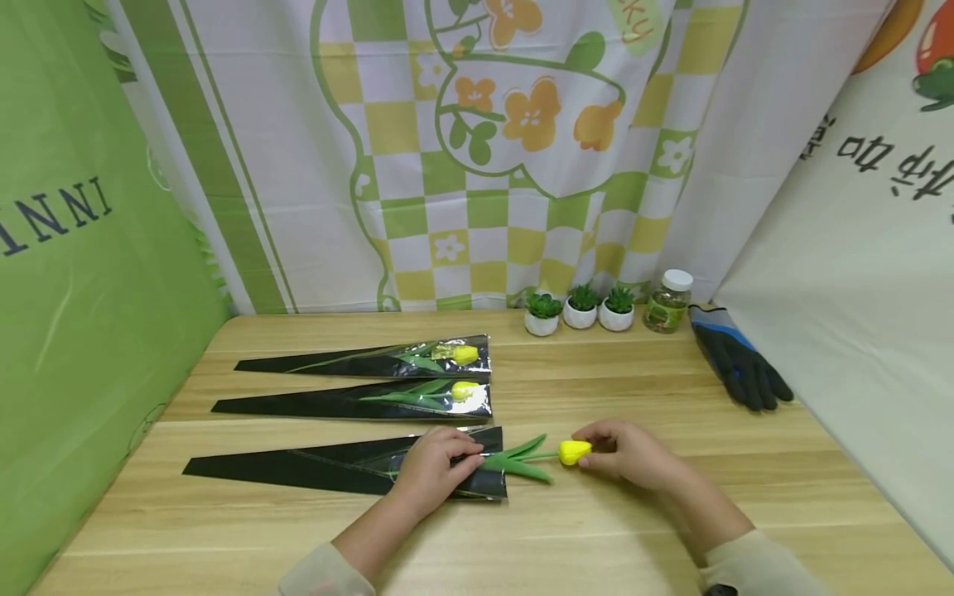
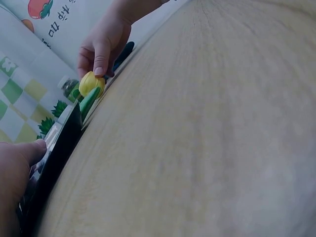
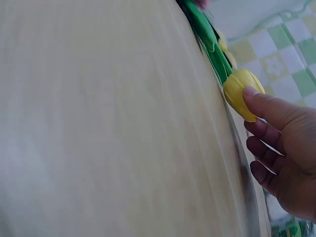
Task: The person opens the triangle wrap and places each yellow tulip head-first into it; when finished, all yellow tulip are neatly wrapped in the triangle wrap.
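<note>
An artificial yellow tulip (image 1: 574, 452) lies with its stem partly inside a black flower sleeve (image 1: 328, 468) with a clear front. Its green leaves (image 1: 522, 462) stick out of the sleeve's open right end. Thumb and fingertips of my right hand (image 1: 626, 451) pinch the bloom, as the right wrist view shows from close by at the yellow petals (image 3: 242, 94). My left hand (image 1: 436, 463) holds the sleeve near its mouth, thumb and fingers together at the film. The left wrist view shows that thumb (image 2: 32, 150) on the sleeve; its other fingers are mostly hidden there.
Two more sleeves, the nearer one (image 1: 298, 405) and the farther one (image 1: 313, 362), each hold a yellow tulip. Along the back stand small potted succulents (image 1: 542, 321) and a white-lidded jar (image 1: 667, 302). A black and blue glove (image 1: 738, 360) lies at the table's right edge.
</note>
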Demonstrator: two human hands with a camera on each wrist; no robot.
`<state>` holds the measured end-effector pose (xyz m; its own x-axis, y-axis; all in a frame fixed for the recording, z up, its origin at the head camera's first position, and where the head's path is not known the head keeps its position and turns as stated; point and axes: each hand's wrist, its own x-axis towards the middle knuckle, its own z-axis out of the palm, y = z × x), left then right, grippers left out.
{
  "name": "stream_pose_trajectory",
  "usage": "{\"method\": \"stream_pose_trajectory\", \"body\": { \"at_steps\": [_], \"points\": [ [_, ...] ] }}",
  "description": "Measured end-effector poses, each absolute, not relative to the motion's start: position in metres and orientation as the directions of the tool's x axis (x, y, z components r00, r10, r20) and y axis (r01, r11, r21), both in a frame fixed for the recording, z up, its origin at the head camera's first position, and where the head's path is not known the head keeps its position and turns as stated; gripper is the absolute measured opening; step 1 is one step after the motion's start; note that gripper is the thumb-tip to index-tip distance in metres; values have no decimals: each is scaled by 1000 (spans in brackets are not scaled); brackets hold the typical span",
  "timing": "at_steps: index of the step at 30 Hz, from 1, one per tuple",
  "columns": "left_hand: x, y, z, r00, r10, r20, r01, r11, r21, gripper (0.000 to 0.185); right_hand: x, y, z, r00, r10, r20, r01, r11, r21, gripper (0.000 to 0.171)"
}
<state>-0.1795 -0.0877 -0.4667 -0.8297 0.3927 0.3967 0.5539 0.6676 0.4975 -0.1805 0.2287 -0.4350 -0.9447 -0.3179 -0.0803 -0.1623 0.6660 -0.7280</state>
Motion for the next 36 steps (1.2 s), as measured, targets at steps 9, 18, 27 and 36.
{"method": "stream_pose_trajectory", "body": {
  "at_steps": [9,18,27,36],
  "points": [
    [-179,-87,-465,-835,384,394,547,661,514,15,-181,195,-437,-938,-345,-17,-233,667,-708,30],
    [-177,-88,-464,-837,381,392,544,654,526,15,-181,166,-441,-931,-364,-2,-247,634,-733,29],
    [-177,-88,-463,-841,370,395,539,636,552,16,-182,151,-447,-914,-403,43,-294,589,-753,31],
    [-178,-88,-461,-841,355,409,539,620,570,14,-184,141,-446,-905,-425,-16,-251,564,-787,26]
  ]
}}
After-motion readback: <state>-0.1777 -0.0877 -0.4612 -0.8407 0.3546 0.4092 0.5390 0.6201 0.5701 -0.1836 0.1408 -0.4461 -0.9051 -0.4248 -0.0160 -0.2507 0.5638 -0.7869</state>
